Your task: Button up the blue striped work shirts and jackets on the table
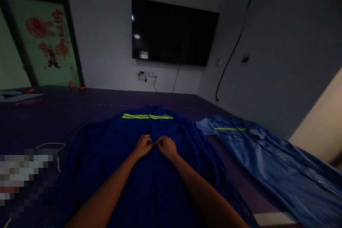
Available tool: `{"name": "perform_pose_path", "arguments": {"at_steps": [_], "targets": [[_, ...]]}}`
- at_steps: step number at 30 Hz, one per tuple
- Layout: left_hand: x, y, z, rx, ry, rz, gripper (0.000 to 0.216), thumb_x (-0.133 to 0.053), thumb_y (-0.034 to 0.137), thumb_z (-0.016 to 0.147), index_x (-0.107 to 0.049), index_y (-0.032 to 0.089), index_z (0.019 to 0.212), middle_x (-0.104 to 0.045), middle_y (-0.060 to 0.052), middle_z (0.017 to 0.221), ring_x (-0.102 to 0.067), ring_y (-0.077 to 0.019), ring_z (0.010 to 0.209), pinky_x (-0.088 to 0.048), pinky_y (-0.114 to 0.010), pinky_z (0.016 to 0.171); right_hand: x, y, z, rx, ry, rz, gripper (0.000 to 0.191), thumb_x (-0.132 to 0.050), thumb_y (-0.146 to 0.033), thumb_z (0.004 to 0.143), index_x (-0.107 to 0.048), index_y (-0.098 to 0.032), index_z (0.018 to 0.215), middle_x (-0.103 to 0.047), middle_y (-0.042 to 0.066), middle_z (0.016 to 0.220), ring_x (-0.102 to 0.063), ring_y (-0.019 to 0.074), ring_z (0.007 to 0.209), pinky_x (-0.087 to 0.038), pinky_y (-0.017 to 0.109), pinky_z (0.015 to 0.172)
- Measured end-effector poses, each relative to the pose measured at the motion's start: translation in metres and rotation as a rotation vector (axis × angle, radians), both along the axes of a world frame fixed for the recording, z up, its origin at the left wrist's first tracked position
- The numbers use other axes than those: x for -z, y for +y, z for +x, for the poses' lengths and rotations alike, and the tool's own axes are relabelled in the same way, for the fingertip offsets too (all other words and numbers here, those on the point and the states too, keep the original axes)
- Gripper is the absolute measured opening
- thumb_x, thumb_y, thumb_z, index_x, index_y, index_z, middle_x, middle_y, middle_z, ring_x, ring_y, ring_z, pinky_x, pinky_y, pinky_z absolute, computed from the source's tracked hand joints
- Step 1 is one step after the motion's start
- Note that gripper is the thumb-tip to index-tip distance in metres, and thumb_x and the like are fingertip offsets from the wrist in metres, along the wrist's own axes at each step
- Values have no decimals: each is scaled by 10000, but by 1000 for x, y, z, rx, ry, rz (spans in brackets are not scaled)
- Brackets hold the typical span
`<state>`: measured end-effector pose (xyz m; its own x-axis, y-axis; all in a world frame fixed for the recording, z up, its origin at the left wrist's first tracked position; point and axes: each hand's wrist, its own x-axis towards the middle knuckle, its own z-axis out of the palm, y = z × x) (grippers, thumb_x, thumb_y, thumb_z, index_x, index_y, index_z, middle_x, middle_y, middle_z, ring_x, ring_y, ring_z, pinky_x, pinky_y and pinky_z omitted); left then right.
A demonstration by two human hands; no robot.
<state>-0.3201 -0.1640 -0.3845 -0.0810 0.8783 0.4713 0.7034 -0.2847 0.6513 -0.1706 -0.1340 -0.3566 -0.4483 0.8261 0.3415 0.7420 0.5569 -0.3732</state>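
A dark blue work jacket [112, 156] with yellow-green reflective strips across the chest lies spread out in front of me, its collar pointing away. My left hand [144, 145] is closed in a pinch at the jacket's front placket, just below the strips. Close beside it, my right hand [167, 146] pinches the same front edge, fingertips nearly meeting those of the left. Whatever small part of the placket sits between the fingers is hidden.
A lighter blue work garment [267, 156] with a yellow strip lies to the right on the purple surface [101, 108]. On the left are a white cord [59, 160] and a blurred-out patch. A television [173, 32] hangs on the far wall, with a dark cable [232, 57] on the right wall.
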Motion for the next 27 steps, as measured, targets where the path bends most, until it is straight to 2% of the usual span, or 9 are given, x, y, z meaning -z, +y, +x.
{"name": "perform_pose_path", "arguments": {"at_steps": [12, 20, 27], "targets": [[-2, -4, 1, 32, -57, 26, 78, -573, 125, 642, -631, 178, 637, -602, -59, 1032, -524, -187, 1005, -387, -349, 908, -3, -1, 2, 2, -11, -9, 136, -548, -301, 752, -660, -226, 771, -667, 2, 798, -589, 119, 717, -367, 193, 575], [-2, -4, 0, 10, -89, 23, 208, -512, 26, 618, -647, 181, 648, -609, -56, 1027, -531, -183, 1006, -390, -348, 917, 0, 2, 1, -56, 22, -32, 137, -535, -246, 760, -663, -211, 795, -663, 9, 799, -584, 114, 686, -367, 191, 565], [-3, -6, 0, 12, -107, 53, 153, -567, 40, 607, -625, 171, 660, -619, -50, 979, -546, -174, 962, -405, -335, 887, 1, 3, 1, -100, 8, -21, 149, -509, -223, 784, -656, -210, 806, -651, 18, 842, -581, 122, 744, -378, 194, 611]]}}
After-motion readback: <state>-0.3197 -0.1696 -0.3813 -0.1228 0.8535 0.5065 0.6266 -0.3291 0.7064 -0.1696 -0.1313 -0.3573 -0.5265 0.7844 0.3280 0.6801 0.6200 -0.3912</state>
